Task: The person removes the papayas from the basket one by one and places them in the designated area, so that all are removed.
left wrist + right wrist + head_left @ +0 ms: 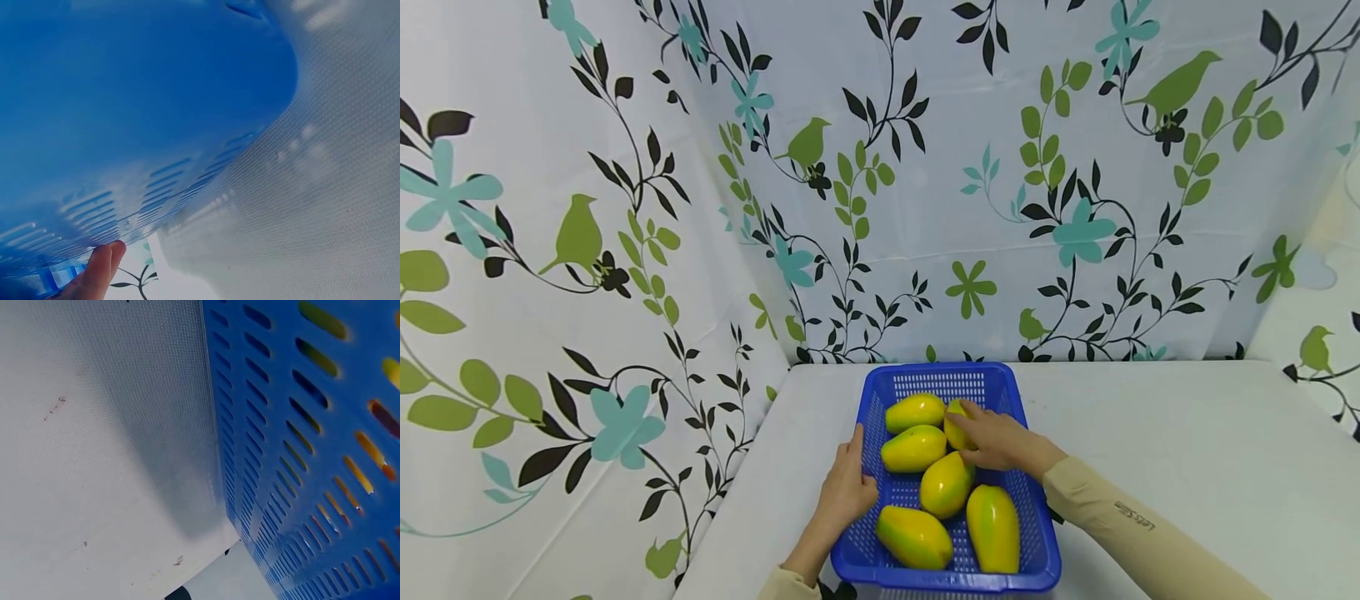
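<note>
Left hand [844, 490]: thumb spread | right hand [994, 437]: palm down, fingers bent

Far-R fruit [954, 433]: in basket [942, 372], partly hid. under R hand [997, 437].
L hand [842, 490]: at basket's L wall; most fingers hid. in head view, cut at bottom in wrist view.
Slot fruit [322, 319]: behind basket's R wall, slivers only; which pcs. unclear.
Sleeves [1120, 517]: either side of basket, cut at bottom.
Specks [56, 407]: outside basket, too sm. to ID.
</note>
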The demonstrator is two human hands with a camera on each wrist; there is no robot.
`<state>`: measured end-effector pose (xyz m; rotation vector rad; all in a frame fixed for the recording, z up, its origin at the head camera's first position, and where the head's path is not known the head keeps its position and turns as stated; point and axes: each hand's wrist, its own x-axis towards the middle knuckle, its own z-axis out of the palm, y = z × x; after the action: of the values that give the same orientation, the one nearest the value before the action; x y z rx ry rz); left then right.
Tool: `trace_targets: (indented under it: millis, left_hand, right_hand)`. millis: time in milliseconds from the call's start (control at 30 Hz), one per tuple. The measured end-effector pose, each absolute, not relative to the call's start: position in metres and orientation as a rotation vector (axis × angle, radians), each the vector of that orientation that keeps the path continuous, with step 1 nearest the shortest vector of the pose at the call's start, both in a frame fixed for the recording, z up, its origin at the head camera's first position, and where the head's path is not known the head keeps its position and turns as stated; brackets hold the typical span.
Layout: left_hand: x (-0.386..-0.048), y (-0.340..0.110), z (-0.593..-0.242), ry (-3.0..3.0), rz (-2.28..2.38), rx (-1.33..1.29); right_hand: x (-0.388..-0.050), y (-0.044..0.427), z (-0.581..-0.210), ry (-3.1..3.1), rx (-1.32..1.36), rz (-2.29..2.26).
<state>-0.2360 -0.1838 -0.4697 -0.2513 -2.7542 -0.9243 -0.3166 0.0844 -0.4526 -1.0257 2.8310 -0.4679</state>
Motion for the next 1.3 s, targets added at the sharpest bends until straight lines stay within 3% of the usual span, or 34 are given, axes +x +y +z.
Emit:
trace_targets:
  millis: [500,1067,1300]
  left_hand:
    - [-0.236,-0.179,-0.473,-2.756,-0.939,-0.277]
    - [-0.236,-0.184,-0.472,-2.725,-0.931,-0.280]
    - [-0.238,-0.184,-0.471,-2.729,-0.936,-0.274]
  right_hand:
    - [-0.314,0.095,-0.459,2.991,-1.219,-0.395]
    - [-0.311,0.124,-0.399,3.242,-1.341,-0.384]
    - [-0.311,0.146,-0.387,3.318,-1.228,-0.427]
